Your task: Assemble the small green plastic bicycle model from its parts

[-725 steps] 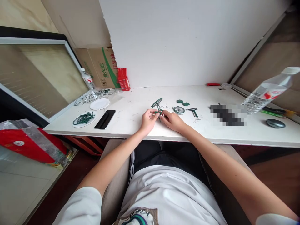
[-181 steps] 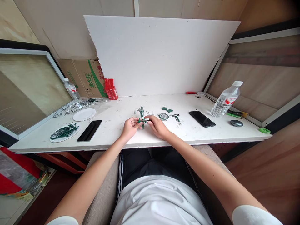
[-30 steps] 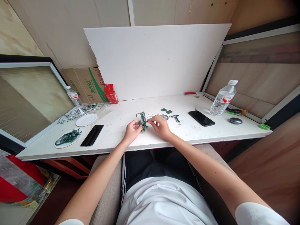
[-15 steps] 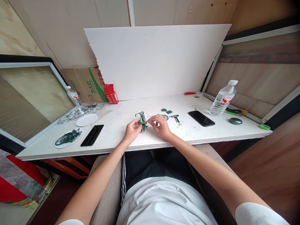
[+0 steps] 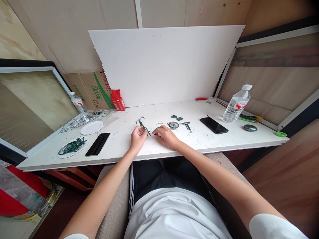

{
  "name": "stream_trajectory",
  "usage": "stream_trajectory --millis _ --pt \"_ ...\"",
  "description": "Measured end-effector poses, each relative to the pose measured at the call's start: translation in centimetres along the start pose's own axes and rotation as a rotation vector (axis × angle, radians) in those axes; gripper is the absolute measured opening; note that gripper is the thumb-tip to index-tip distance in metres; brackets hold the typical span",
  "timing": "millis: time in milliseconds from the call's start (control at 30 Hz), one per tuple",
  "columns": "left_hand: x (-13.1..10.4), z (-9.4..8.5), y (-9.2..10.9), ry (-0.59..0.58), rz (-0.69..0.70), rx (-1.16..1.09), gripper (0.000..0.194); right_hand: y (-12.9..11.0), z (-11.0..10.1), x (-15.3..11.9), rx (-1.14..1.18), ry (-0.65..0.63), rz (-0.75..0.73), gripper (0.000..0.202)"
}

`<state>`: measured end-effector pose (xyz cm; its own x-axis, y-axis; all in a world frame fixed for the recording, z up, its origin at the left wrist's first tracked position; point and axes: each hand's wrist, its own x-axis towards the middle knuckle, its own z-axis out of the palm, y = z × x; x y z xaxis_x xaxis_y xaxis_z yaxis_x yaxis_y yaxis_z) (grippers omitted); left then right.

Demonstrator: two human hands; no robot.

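My left hand [image 5: 138, 136] is closed on a small green bicycle frame [image 5: 141, 123] with thin handlebars, tilted over the white table [image 5: 119, 151]. Just to its right, my right hand [image 5: 166, 136] hovers low at the tabletop with its fingers bent together; what lies at the fingertips is too small to make out. A bit of green shows behind those fingers. Beyond my right hand lie a spoked wheel [image 5: 173, 125], a green and grey part [image 5: 186, 126] and two small green blocks [image 5: 179, 118].
At the left are a plate of green parts [image 5: 72, 147], a white plate [image 5: 91, 127], a phone [image 5: 98, 144] and a bottle [image 5: 79, 102]. Another phone [image 5: 214, 125], a water bottle [image 5: 236, 103] and a round grey object [image 5: 250, 128] stand or lie right.
My left hand has moved slightly left and tilted the bicycle frame. My right hand has come away from it and lowered toward the table, uncovering the spoked wheel.
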<state>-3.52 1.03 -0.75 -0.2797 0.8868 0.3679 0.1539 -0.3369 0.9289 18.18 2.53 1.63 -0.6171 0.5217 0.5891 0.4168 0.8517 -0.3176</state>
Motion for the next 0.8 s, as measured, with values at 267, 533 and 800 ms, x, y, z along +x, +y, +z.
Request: stream_trajectory --millis 267,533,800 --pt "-0.1 0.1 0.4 0.014 0.001 0.003 0.036 0.2 0.3 0.2 -0.109 0.008 0.114 0.014" --pt "-0.1 0.0 0.2 -0.003 0.003 0.013 0.038 0.4 0.5 0.1 -0.101 0.002 0.108 0.014" --pt "-0.2 0.0 0.3 -0.024 0.016 0.010 0.039 1.9 -1.8 0.7 -0.291 -0.001 0.162 0.020"
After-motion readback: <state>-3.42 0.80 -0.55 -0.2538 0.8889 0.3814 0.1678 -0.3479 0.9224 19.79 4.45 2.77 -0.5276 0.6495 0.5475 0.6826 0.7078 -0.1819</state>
